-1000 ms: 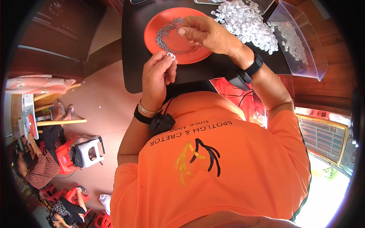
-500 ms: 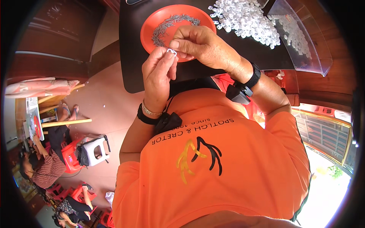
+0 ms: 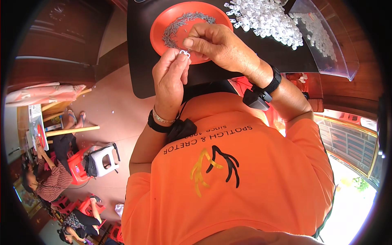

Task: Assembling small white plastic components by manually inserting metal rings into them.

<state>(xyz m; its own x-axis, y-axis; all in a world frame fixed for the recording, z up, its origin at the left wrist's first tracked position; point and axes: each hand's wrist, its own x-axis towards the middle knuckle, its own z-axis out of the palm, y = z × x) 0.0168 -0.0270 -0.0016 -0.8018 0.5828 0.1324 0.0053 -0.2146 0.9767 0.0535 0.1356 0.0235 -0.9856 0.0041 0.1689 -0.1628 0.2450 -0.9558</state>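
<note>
While your left hand [image 3: 169, 77] pinches the small white plastic piece [image 3: 184, 52] at its fingertips and your right hand [image 3: 216, 45] closes its thumb and forefinger against it from the other side, you hold it just above the near rim of the orange plate [image 3: 159, 28]. Ease either pinch and it could drop past the black table [image 3: 136, 61] edge to the floor. Thin grey metal bits [image 3: 183, 22] fill the plate; the heap of white pieces [image 3: 265, 18] and clear tray [image 3: 326, 41] lie beyond your right wrist.
</note>
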